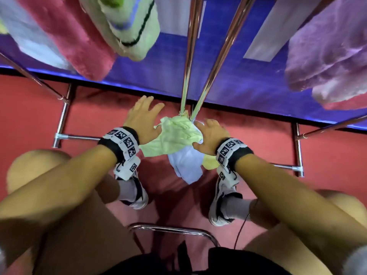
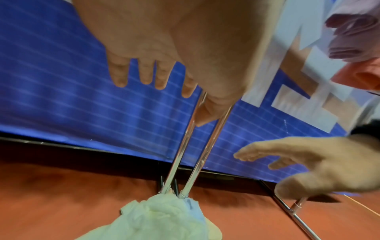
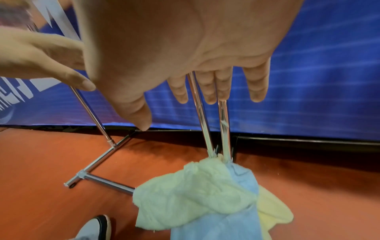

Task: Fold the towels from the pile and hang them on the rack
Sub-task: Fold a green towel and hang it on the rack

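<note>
A pile of towels lies on the red floor at the foot of the rack's two chrome poles (image 1: 190,56): a light green towel (image 1: 176,135) on top, a light blue one (image 1: 186,167) beneath, a yellow one (image 1: 210,162) at the right. My left hand (image 1: 145,116) hovers over the pile's left side, and my right hand (image 1: 210,132) over its right side. Both have their fingers spread and hold nothing. In the wrist views the left hand (image 2: 154,73) and the right hand (image 3: 205,81) stay above the green towel (image 3: 195,186), apart from it.
Folded towels hang on the rack overhead: pink (image 1: 65,36), green-and-white (image 1: 131,26) and purple (image 1: 327,52). Chrome base bars (image 1: 61,120) (image 1: 297,149) flank the pile. A blue banner (image 1: 238,76) stands behind. My shoes (image 1: 137,193) and a chrome seat frame (image 1: 174,229) are near me.
</note>
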{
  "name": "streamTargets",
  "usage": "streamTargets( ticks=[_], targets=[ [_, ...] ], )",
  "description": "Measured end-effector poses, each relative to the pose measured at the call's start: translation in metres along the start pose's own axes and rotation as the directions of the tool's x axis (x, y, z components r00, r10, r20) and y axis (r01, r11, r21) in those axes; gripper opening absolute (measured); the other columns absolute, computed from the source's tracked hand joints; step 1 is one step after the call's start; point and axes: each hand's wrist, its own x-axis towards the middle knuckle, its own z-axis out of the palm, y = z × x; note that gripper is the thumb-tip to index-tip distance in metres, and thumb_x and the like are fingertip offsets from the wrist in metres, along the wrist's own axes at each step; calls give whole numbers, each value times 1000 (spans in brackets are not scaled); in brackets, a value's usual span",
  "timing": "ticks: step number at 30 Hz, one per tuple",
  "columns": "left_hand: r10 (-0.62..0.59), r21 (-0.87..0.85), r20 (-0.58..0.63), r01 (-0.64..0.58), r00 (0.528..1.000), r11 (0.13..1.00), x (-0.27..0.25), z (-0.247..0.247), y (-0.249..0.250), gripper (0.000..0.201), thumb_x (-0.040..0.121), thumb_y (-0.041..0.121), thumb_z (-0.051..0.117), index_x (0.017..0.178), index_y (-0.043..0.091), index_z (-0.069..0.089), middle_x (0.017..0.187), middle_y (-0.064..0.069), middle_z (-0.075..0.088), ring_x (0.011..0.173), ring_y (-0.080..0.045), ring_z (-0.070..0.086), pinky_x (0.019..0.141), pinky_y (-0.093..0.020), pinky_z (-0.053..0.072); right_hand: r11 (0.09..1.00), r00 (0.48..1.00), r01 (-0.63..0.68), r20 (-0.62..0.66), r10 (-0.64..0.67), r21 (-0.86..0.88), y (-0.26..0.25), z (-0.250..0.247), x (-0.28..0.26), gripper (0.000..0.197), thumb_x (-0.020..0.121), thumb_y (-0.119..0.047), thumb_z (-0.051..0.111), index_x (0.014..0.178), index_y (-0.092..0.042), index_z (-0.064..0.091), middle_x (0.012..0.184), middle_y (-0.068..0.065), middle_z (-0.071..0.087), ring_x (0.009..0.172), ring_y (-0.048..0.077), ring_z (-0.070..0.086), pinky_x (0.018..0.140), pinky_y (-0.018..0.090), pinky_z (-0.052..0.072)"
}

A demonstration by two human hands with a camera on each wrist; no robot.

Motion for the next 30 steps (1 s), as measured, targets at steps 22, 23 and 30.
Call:
streamTargets(
  ticks=[22, 23, 30],
  targets=[
    [-17, 103, 256, -10, 967, 995, 21, 56, 17, 72, 86, 48, 57, 149, 26, 30, 161, -16, 11, 148, -32, 10, 113, -51, 25, 995, 958, 95, 272, -87, -15, -28, 178, 136, 45, 89, -44, 50, 132, -30, 56, 163, 11, 0, 150, 31, -2, 120, 50, 10],
    [-24, 106, 264, -4, 964, 994, 21, 56, 15, 72, 86, 49, 57, 149, 25, 31, 160, -16, 12, 148, -32, 10, 113, -52, 26, 996, 958, 86, 278, -75, -28, -28, 182, 142, 42, 88, -44, 51, 127, -31, 59, 163, 10, -5, 150, 31, -6, 121, 51, 7],
    [-80, 136, 311, 38, 947, 990, 25, 63, 0, 77, 84, 48, 63, 149, 25, 29, 160, -17, 12, 147, -34, 13, 109, -55, 30, 991, 923, 91, 381, -47, -98, -14, 194, 164, 69, 75, -43, 73, 136, -19, 50, 153, 7, 28, 148, 26, 13, 117, 53, 13]
  ],
)
